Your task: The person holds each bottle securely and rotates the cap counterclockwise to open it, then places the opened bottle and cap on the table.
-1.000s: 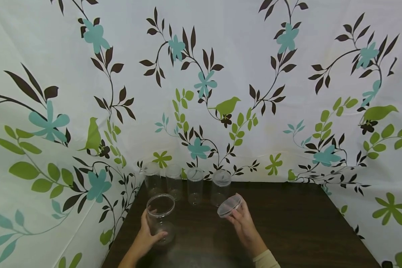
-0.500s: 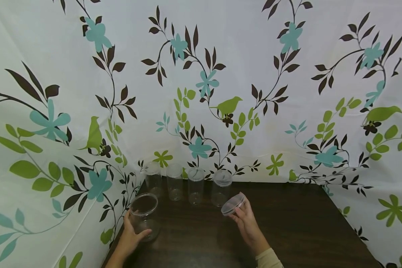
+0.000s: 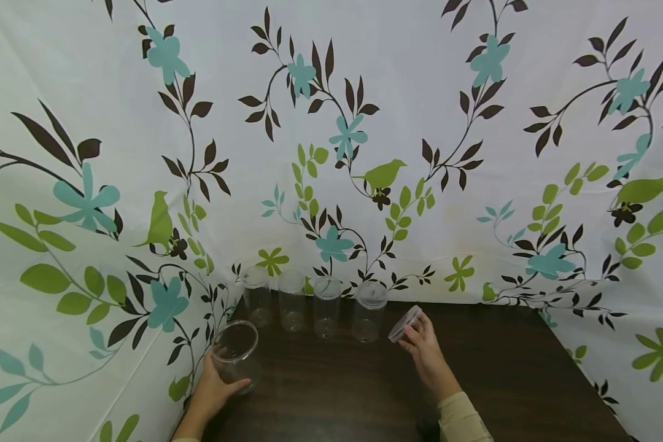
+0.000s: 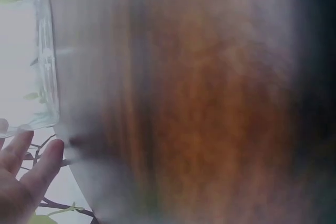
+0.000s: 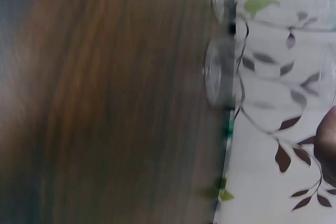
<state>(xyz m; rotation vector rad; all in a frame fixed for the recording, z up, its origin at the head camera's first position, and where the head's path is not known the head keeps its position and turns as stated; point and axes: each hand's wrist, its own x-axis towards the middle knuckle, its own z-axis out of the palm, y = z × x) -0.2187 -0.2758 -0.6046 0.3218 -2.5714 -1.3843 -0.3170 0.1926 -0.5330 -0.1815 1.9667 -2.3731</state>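
Observation:
My left hand [image 3: 212, 390] grips a clear plastic jar [image 3: 236, 362] with an uncovered round mouth, thumb on the near side and fingers behind it. In the left wrist view part of that jar [image 4: 44, 66] and the left fingers [image 4: 44, 174] show at the left edge. My right hand [image 3: 426, 356] pinches a clear round lid [image 3: 405, 323], tilted nearly edge-on, beside the back row of jars. Only a bit of the right hand [image 5: 326, 145] enters the right wrist view.
Several lidded clear jars [image 3: 370, 313] stand in a row along the back of the dark wooden table [image 3: 331, 393]. Their bases [image 5: 213, 74] show in the right wrist view. Patterned white cloth [image 3: 420, 227] hangs behind and at the sides.
My left hand has carried the jar left, away from the middle. My right hand has moved right and slightly farther back with the lid, which has turned more edge-on.

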